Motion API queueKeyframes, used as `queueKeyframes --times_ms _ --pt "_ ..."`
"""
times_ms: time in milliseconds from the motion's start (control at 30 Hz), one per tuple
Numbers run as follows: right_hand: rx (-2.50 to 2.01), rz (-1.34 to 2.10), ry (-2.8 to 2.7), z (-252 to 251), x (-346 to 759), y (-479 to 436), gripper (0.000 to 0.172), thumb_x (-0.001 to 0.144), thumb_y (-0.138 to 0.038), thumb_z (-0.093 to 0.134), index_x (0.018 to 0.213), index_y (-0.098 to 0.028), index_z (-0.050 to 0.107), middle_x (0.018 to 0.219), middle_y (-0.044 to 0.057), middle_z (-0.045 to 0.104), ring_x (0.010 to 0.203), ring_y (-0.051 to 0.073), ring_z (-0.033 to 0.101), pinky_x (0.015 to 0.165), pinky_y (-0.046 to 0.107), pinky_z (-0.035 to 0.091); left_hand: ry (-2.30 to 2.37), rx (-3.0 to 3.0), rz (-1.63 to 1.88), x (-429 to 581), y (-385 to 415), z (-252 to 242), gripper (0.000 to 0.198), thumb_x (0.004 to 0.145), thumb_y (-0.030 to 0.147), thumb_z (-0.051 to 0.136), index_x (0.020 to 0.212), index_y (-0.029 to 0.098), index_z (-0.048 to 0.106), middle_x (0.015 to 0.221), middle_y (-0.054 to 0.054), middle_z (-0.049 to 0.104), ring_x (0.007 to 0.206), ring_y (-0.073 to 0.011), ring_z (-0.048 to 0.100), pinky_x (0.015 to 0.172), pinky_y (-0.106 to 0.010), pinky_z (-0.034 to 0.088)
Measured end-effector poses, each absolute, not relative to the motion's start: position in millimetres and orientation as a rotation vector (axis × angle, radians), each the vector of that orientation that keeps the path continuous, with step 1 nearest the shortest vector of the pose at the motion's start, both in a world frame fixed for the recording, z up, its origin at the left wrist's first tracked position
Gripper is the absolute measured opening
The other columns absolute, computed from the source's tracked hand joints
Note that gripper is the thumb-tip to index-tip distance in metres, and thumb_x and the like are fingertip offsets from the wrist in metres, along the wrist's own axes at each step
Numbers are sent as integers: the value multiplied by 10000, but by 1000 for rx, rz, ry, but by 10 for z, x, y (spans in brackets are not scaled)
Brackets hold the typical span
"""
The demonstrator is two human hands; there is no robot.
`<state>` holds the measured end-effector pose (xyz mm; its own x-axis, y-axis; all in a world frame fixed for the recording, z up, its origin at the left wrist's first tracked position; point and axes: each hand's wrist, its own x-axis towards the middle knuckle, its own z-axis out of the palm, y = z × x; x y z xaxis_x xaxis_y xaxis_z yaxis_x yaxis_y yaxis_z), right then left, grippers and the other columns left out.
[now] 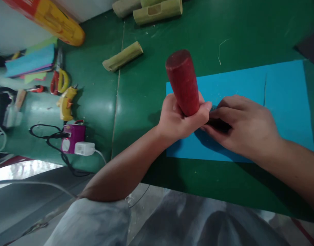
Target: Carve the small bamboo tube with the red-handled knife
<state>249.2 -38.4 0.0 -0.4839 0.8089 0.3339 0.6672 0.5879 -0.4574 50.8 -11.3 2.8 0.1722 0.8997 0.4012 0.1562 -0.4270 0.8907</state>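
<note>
My left hand (pixel 182 118) is wrapped round a thick red handle (pixel 183 82) that stands nearly upright, its flat top toward me. The handle's lower end is hidden by my fingers. Close beside it, my right hand (pixel 241 123) is closed, fingers and thumb pinched together near my left thumb. A small dark patch shows at those fingertips, but what they grip is too hidden to name. Both hands are over a sheet of blue paper (pixel 287 102), which bears a dark line on its right part and a few tiny crumbs.
On the green table (pixel 146 136) lie a cut bamboo piece (pixel 123 56) and more bamboo tubes (pixel 158 12) at the back. To the left are scissors (pixel 59 73), a yellow glue gun (pixel 67 102), a purple power adapter (pixel 78 133) with cables, coloured paper (pixel 31 61) and a yellow-red bottle-like container (pixel 61 24).
</note>
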Motion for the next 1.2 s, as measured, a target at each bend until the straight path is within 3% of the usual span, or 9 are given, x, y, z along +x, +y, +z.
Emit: queueKeyframes --times_ms 467,633,800,1033,1200 --pt "-1148 372 -2272 6 2499 -370 285 1101 -350 652 843 -256 730 833 80 706 807 256 652 677 410 405 900 1875 1311 486 -93 82 345 889 159 725 629 223 508 574 43 512 499 -82 472 451 -231 416" --pt "-1114 360 -2267 2 2485 -369 320 1103 -354 675 801 -252 713 820 79 703 806 255 660 673 413 419 963 1916 1359 469 -124 3 339 929 250 823 681 230 594 618 41 602 536 -95 559 520 -243 516" --pt "-1150 388 -2285 -26 2506 -368 234 1090 -418 720 950 -261 822 905 97 754 872 294 704 711 433 478 1071 1729 1503 501 -107 -28 336 946 258 805 695 239 582 645 43 617 582 -114 627 617 -276 604" --pt "-1163 448 -2303 -39 2544 -342 229 1070 -440 735 974 -259 836 901 91 742 879 289 705 704 422 438 992 1633 1341 523 -123 87 396 877 216 800 614 227 504 566 56 499 497 -83 505 514 -252 517" --pt "-1183 432 -2282 -35 2535 -352 259 1082 -434 701 923 -262 811 889 94 745 865 292 698 699 427 446 924 1675 1313 514 -112 90 379 881 188 754 616 223 486 565 53 501 495 -78 486 492 -246 454"
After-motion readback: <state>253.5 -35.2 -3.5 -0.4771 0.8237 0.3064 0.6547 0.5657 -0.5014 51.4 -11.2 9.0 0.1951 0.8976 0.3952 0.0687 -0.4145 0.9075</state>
